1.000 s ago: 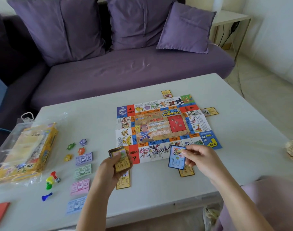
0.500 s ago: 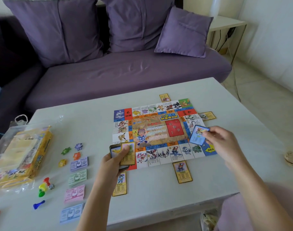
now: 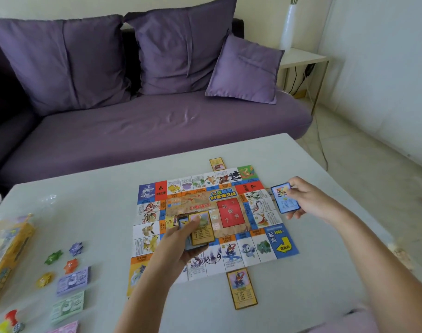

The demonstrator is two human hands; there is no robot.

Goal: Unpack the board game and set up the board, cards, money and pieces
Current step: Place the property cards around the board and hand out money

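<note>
Fingers of our left hand (image 3: pixel 177 245) curl round the deck of cards (image 3: pixel 201 230), thumb on top. We hold it low over the board (image 3: pixel 229 219), probably so the next card comes off easily. One yellow card (image 3: pixel 242 288) lies just off the board's near edge, matched to its square, we judge. Further out, our right hand (image 3: pixel 309 200) pinches a blue card (image 3: pixel 284 199) at the board's right edge, likely bound for its own square. Another card (image 3: pixel 217 163) sits beyond the far edge. At the left, the yellow box (image 3: pixel 6 258) lies inside a clear bag (image 3: pixel 18 219); we cannot tell what remains in it.
</note>
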